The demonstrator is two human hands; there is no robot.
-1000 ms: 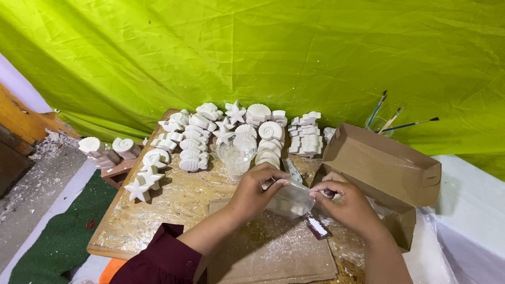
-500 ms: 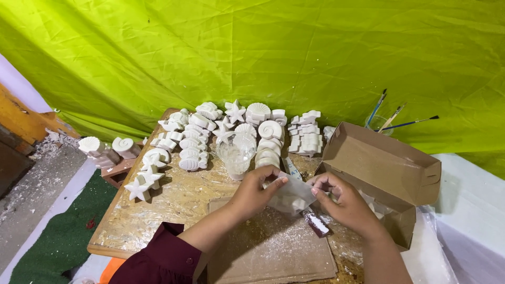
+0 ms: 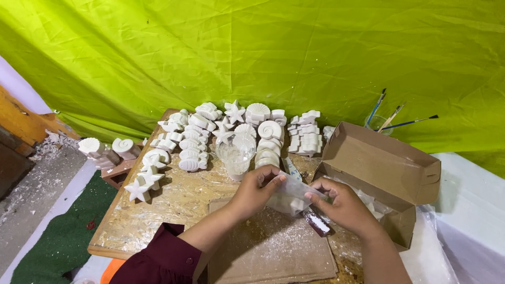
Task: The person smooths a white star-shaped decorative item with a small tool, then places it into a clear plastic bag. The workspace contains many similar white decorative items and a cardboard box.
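Hands have drawn closer: left hand and right hand pinch a wrapped white cast; the open cardboard box at the table's right edge holds wrapped pieces.

open brown cardboard box: right of the hands, on the table, flap raised, clear plastic inside
small clear plastic bag: held between both hands, holding something white

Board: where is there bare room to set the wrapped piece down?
The board is bare at front left, between the star casts and the cardboard sheet. The sheet is dusty but free below the left hand and right hand. The back is crowded with white casts; the box fills the right.
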